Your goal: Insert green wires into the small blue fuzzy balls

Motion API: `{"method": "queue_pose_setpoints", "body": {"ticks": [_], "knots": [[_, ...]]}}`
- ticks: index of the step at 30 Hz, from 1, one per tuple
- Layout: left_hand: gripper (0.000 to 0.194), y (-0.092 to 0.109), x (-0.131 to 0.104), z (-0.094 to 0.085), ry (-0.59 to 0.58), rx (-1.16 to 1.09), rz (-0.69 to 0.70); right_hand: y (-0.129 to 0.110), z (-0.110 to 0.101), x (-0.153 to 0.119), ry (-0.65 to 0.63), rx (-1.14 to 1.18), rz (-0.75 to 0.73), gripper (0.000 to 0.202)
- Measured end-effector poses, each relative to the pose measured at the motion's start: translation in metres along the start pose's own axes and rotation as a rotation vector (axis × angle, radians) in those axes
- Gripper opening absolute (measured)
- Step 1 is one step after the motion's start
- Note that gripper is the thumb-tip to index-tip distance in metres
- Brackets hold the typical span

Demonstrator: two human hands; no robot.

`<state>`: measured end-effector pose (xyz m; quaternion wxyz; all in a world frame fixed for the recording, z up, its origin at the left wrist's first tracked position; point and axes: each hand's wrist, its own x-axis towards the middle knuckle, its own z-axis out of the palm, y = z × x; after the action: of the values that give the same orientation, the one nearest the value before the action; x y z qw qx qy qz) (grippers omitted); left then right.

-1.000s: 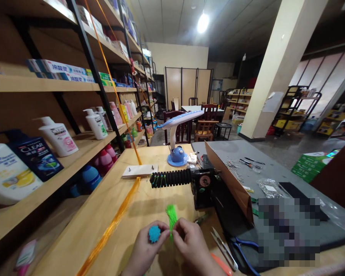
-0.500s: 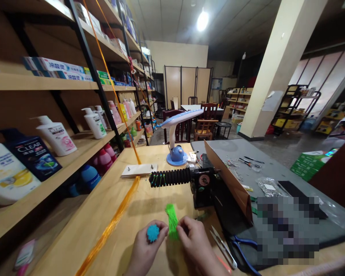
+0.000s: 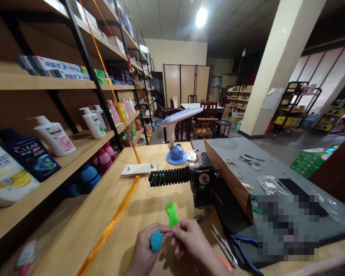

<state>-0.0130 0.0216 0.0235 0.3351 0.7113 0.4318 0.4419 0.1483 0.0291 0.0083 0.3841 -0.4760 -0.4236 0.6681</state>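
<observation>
My left hand (image 3: 145,245) is closed around a blue bundle (image 3: 156,241), whose roundish, spiky end faces me and looks like cut strands. Its thumb and forefinger meet the fingertips of my right hand (image 3: 191,237). The right thumb and forefinger are pinched together; whatever is between them is too small to make out. Just beyond the fingertips lies a bright green bundle of thin strands (image 3: 171,214) on the wooden table (image 3: 123,234). A black ribbed roller (image 3: 172,176) on a black stand reaches left over the table, with thin green and blue threads tied near its free end.
Orange threads (image 3: 115,218) run across the left side through a white plate (image 3: 139,170). Thread snips (image 3: 222,245) and blue-handled pliers (image 3: 245,249) lie at the right. Behind stand a blue lamp (image 3: 176,153) and a cardboard panel (image 3: 230,180). Shelves of bottles line the left.
My two hands have come together, fingertips meeting in front of the green bundle. The right hand has shifted left, and the blue bundle in my left hand has moved slightly right and nearer.
</observation>
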Motion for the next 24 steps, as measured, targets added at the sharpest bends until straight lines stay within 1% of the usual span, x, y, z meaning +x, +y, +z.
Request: {"method": "queue_pose_setpoints", "body": {"ticks": [3,5,6,8,11,12,13,15,17,20,22,24], "knots": [[0.019,-0.004,-0.001,-0.001,-0.043,0.071,0.036,0.001,0.0,0.001,-0.015,0.016,0.007,0.055],[0.019,-0.005,-0.001,-0.001,-0.048,0.089,0.017,0.001,0.0,0.001,-0.036,0.03,0.008,0.057],[0.021,-0.005,-0.001,-0.001,-0.038,0.071,-0.017,0.001,-0.001,0.001,-0.044,0.031,0.01,0.058],[0.027,-0.004,0.0,0.0,-0.006,-0.017,-0.139,0.001,-0.003,0.001,-0.014,-0.014,-0.024,0.055],[0.037,-0.003,0.002,0.001,0.057,-0.185,-0.366,-0.002,-0.005,-0.002,0.162,-0.231,-0.222,0.037],[0.04,-0.002,0.003,0.001,0.068,-0.234,-0.421,-0.003,-0.005,-0.003,0.202,-0.305,-0.29,0.03],[0.042,-0.002,0.003,0.002,0.076,-0.278,-0.457,-0.004,-0.005,-0.004,0.215,-0.364,-0.336,0.024],[0.044,0.0,0.004,0.002,0.069,-0.343,-0.482,-0.003,-0.001,-0.004,0.189,-0.417,-0.365,0.016],[0.043,0.001,0.004,0.002,0.046,-0.368,-0.491,0.0,0.002,-0.003,0.17,-0.406,-0.365,0.013],[0.041,0.0,0.004,0.001,0.003,-0.366,-0.526,0.005,0.005,0.001,0.193,-0.371,-0.377,0.014],[0.044,-0.004,0.003,0.002,-0.019,-0.374,-0.532,0.007,0.006,0.003,0.213,-0.364,-0.38,0.015],[0.047,-0.009,0.002,0.005,-0.006,-0.413,-0.564,0.008,0.007,0.003,0.227,-0.386,-0.387,0.015]]}}
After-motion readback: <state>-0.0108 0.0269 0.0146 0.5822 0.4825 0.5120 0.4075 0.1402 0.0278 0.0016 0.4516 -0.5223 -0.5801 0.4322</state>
